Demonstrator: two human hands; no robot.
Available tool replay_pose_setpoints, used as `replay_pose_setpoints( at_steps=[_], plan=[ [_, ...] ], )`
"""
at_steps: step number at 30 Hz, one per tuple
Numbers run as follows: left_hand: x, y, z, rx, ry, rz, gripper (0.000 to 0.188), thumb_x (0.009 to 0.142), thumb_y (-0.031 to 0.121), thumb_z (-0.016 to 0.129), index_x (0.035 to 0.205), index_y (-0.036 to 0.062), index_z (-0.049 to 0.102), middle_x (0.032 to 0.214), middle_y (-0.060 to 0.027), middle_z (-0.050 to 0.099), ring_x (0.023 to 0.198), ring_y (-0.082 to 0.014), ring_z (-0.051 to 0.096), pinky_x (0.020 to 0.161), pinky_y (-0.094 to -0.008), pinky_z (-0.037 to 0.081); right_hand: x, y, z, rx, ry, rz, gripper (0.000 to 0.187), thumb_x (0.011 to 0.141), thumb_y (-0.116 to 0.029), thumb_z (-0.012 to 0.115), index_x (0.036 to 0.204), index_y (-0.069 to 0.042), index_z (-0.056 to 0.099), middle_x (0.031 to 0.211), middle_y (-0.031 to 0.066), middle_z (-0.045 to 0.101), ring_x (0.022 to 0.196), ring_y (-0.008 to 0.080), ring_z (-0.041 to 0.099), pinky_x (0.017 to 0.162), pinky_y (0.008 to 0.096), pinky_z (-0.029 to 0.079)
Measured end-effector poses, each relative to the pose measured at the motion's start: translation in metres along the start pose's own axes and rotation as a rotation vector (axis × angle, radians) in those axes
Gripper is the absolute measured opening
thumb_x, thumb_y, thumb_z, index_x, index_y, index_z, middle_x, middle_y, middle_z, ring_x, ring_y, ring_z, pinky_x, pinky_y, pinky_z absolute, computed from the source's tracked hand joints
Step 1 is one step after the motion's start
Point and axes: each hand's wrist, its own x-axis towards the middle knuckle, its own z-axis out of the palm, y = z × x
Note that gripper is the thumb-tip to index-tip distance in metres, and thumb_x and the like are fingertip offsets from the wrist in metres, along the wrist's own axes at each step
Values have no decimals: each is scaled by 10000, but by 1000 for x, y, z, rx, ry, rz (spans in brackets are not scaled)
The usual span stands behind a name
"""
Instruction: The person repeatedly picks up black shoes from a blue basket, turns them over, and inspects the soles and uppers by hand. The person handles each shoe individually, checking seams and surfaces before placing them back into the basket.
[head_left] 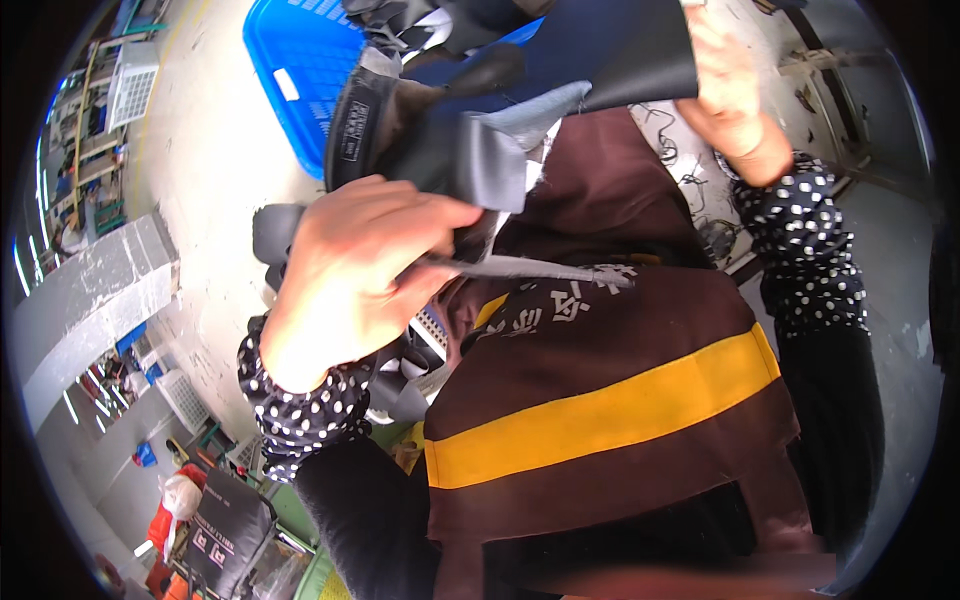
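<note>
A large black leather-like piece (640, 60), smooth and sheet-shaped, stretches across the top middle, above my lap. My right hand (728, 85) grips its right edge, with the fingers partly hidden and overexposed. Lower left, my left hand (365, 260) is closed, thumb and fingers pinching a folded part of the black material beside a thin grey strip (540, 268) that runs toward my apron. Between the hands the material shows a raw grey underside (535, 115). A black section with a printed label (355, 130) hangs just above my left hand.
Behind the piece stands a blue plastic basket (290, 90) heaped with black scraps (440, 25). My brown apron with a yellow band (600, 410) covers my lap. Loose threads (665, 135) lie on the right. A grey pillar (95, 310) and shelving (100, 140) stand left; a dark chair-like back (225, 530) is lower left.
</note>
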Motion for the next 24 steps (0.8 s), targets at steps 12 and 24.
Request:
replay_pose_setpoints(
  at_steps=[12,24],
  plan=[
    [15,-30,69,-153,-164,-148,327,672,-20,845,723,29,526,758,-121,615,760,-331,651,655,-398,495,-85,-63,-9,330,-221,1152,366,842,218,595,1048,-36,759,1142,125,759,1079,201,714,929,307,566],
    [0,-35,68,-234,-31,-137,316,670,32,897,846,43,635,838,-78,647,802,-281,589,749,-367,455,66,-40,46,962,-790,720,293,822,2,764,1113,23,734,1002,139,739,956,255,714,866,352,560]
  ],
)
